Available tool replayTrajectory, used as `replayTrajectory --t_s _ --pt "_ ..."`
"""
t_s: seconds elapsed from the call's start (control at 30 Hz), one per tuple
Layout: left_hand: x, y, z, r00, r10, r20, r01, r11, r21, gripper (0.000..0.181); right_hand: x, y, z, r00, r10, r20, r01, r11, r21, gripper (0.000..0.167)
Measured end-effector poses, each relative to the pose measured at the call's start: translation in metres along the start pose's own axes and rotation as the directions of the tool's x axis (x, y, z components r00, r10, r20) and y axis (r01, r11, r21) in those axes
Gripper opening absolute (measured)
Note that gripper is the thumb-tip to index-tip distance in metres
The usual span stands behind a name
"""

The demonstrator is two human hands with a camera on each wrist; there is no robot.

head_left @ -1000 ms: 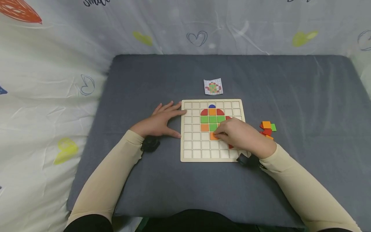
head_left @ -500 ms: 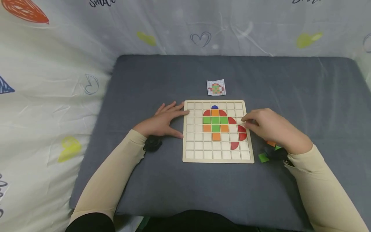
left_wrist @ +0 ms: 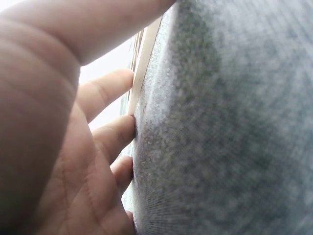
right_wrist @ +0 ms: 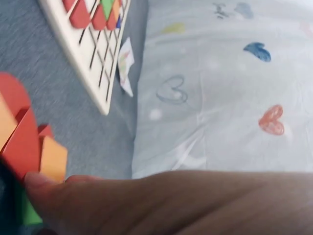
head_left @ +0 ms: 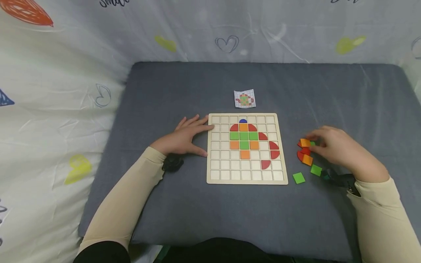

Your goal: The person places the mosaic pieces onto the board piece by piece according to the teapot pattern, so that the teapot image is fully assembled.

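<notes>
Head view: My left hand (head_left: pixel 181 138) is spread wide, thumb well apart from the fingers. It rests at the left edge of the gridded board (head_left: pixel 225 175), which lies flat on the grey table surface (head_left: pixel 171 215). My right hand (head_left: pixel 340 148) is at the loose pile (head_left: pixel 307 160) of orange, red and green tiles, to the right of the board. Its thumb and fingers are bent and set near each other beside a green tile (head_left: pixel 313 143); I cannot tell whether they grip a tile. A separate green tile (head_left: pixel 299 178) lies between the loose pile and the board's lower right corner. Set in the grid: a blue half-round piece (head_left: pixel 243 121) in the top row, with orange and green squares and curved red pieces below. A small printed card (head_left: pixel 245 98) lies just beyond the board.

Left wrist view: My fingers are fanned apart, and fingertips meet the board's pale side edge.

Right wrist view: One fingertip appears to touch a red tile (right_wrist: pixel 24 144), next to an orange tile (right_wrist: pixel 53 159). The grip is hidden. The board's corner and the card are farther off, before the printed backdrop (right_wrist: pixel 215 88).
</notes>
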State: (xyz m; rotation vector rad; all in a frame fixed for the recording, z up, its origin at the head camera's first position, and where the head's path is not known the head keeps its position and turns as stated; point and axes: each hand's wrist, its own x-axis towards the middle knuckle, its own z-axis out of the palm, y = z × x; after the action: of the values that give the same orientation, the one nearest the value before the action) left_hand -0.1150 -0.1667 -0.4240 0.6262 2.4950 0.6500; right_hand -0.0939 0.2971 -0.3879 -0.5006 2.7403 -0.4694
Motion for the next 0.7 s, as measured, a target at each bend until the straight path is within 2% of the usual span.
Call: replayTrajectory --t_s 0.17,0.37,0.6,0.7 --pt "-0.001 -0.001 0.0 1.0 0.004 -0.003 -0.004 1.0 -0.001 0.104 -0.002 0.007 0.001 1.0 0.026 0.014 -0.026 1.0 0.018 0.039" --pt "-0.001 0.0 -0.001 1.0 0.004 -0.002 -0.004 1.0 -0.001 0.104 0.001 0.005 0.006 1.0 0.019 0.01 -0.02 1.0 0.024 0.04" --pt "-0.001 -0.001 -0.001 1.0 0.007 -0.002 -0.007 1.0 0.004 0.104 -0.002 0.012 0.007 1.0 -0.015 0.01 0.015 1.0 0.024 0.034" --pt "-0.002 0.0 -0.001 1.0 0.007 -0.001 -0.007 1.0 0.004 0.103 -0.003 0.014 0.006 1.0 -0.008 0.025 0.007 0.999 0.049 0.032"
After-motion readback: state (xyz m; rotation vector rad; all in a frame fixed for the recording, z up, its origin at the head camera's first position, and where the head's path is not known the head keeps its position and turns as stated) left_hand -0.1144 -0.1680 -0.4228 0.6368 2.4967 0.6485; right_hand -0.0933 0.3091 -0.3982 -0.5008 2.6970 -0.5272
